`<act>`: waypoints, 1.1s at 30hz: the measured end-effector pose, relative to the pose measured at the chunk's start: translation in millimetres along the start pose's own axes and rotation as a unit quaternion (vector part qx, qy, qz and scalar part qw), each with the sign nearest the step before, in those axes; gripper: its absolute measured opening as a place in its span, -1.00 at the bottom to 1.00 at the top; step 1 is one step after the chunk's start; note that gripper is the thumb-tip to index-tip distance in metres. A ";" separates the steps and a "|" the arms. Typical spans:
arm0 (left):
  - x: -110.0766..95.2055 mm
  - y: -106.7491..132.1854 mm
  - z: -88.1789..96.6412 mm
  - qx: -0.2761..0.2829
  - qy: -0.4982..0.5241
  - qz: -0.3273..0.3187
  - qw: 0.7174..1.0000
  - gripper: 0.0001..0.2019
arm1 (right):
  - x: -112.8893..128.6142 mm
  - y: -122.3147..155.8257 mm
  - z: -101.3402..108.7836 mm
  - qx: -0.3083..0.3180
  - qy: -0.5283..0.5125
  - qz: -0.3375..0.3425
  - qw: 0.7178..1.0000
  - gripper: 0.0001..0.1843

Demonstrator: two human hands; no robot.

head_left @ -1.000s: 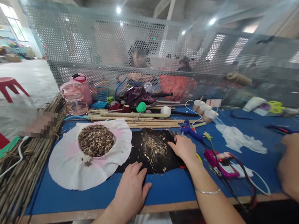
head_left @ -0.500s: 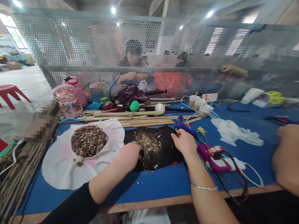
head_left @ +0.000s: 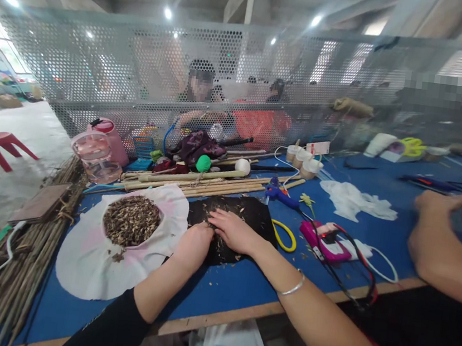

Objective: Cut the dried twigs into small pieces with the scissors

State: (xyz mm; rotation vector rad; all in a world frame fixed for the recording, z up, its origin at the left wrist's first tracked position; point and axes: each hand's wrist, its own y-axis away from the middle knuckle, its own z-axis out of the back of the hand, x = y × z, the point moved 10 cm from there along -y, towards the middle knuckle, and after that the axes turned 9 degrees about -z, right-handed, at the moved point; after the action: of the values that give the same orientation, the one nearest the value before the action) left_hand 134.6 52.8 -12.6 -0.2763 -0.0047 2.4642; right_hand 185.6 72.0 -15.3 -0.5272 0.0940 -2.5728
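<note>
A black cloth (head_left: 257, 215) lies on the blue table, strewn with pale brown dry flakes. My left hand (head_left: 195, 241) is closed at the cloth's left part, fingers curled and partly hidden against it. My right hand (head_left: 234, 231) rests across the middle of the cloth, fingers stretched out toward the left hand, over the flakes. To the left, a round heap of dry brown flakes (head_left: 132, 220) sits in a bowl-like hollow of a white cloth (head_left: 80, 267). Just right of the black cloth shows a yellow loop (head_left: 285, 237).
Behind are bamboo sticks (head_left: 212, 185), a blue glue gun (head_left: 282, 195) and a pink jug (head_left: 110, 144). A purple power strip (head_left: 323, 241) with cables lies to the right. A co-worker's arm (head_left: 437, 237) is at the far right. Bundled twigs (head_left: 35, 255) line the left edge.
My right hand has let go of the black cloth's right edge and moved left onto its middle. The cloth's right side has shifted, and the yellow loop now shows.
</note>
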 end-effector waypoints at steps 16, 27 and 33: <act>139.1 89.9 106.1 -0.193 -0.053 0.288 0.937 -0.73 | -44.1 15.6 35.8 -0.071 0.039 -0.099 0.992 -0.32; 111.1 92.9 105.8 -0.369 0.016 0.161 0.915 -0.75 | -20.6 15.5 18.7 0.031 0.019 -0.030 0.999 -0.65; 78.5 68.4 84.8 -0.292 0.108 0.034 0.950 -0.80 | -33.9 19.9 22.4 0.056 0.025 -0.050 0.997 -0.69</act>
State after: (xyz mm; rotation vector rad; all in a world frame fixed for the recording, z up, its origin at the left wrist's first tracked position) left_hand 15.7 52.3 49.9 -0.8088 -0.6486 2.4319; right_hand 230.5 72.2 -9.7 -0.4351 -0.0620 -2.6709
